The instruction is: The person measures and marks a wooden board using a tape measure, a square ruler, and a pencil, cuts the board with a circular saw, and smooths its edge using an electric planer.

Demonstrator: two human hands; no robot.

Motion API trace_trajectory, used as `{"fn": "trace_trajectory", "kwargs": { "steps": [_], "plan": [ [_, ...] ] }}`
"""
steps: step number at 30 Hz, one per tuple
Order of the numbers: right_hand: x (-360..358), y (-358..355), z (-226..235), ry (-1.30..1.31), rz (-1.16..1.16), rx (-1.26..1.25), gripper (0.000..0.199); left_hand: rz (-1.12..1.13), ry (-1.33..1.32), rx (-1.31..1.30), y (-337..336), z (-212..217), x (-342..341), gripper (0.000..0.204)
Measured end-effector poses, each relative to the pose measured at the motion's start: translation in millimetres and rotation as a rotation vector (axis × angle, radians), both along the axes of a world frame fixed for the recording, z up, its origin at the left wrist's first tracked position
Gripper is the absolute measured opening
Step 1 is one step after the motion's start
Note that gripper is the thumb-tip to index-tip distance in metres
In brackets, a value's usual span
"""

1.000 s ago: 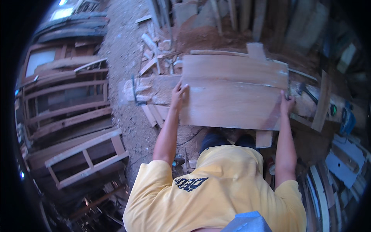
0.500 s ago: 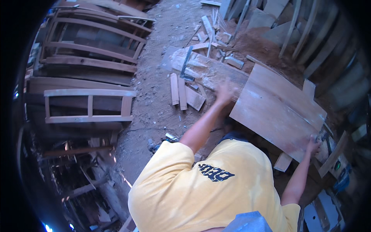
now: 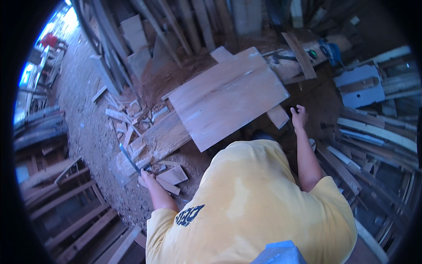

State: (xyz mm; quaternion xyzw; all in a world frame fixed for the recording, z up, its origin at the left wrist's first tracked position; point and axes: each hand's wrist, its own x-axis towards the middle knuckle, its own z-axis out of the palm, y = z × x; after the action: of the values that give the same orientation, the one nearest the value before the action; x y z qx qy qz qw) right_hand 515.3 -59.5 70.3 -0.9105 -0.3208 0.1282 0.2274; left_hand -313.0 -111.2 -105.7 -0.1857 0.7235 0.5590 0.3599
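A wide flat wooden panel [image 3: 228, 99] lies across the low bench plank [image 3: 165, 137] in front of me. At the plank's left end, my left hand [image 3: 150, 178] is closed around the handle end of a carpenter's square [image 3: 128, 154], its thin blade pointing up and away. My right hand [image 3: 299, 117] hovers off the panel's near right corner, touching nothing, with its fingers apart and slightly bent. Close to that hand, a short board end [image 3: 278, 116] sticks out from under the panel.
Wood offcuts [image 3: 173, 174] lie beside my left hand, with more scraps behind the plank. Beyond the panel's right side are a loose wooden strip [image 3: 300, 56] and a blue tool [image 3: 332, 53]. Boards lean at the back; stacked timber [image 3: 373, 132] lies right, wooden frames [image 3: 72, 215] left.
My left hand has moved to the square and picked it up from the plank. My right hand has let go of the panel's edge. The view has swung to the right.
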Motion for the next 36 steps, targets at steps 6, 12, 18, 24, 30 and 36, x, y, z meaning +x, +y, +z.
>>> {"fn": "trace_trajectory", "kwargs": {
  "steps": [6, 12, 18, 24, 30, 36],
  "plan": [
    [56.5, 13.9, -23.8, 0.371, -0.118, 0.337, 0.039, 0.118, 0.202, -0.341, -17.3, -3.5, 11.4, 0.064],
    [152.4, 80.5, -20.6, 0.321, -0.069, 0.441, 0.041, -0.508, 0.491, -0.873, -37.5, 25.6, 172.1, 0.081],
    [284.7, 212.4, -41.6, -0.053, 0.206, 0.034, 0.052, -1.065, 0.344, -1.13, -106.2, 46.3, 278.3, 0.073],
    [460.5, 333.5, -106.9, -0.401, 0.472, -0.127, 0.061, -1.396, 0.62, -0.977, -120.1, 105.8, 393.7, 0.061],
    [538.9, 386.3, -144.3, -0.418, 0.74, -0.158, 0.056, -1.485, 0.712, -0.806, -77.0, 151.1, 491.7, 0.054],
    [503.1, 369.6, -93.6, -0.227, 0.318, -0.039, 0.046, -1.484, 0.78, -0.688, -29.4, 167.3, 542.7, 0.048]
  ]
}}
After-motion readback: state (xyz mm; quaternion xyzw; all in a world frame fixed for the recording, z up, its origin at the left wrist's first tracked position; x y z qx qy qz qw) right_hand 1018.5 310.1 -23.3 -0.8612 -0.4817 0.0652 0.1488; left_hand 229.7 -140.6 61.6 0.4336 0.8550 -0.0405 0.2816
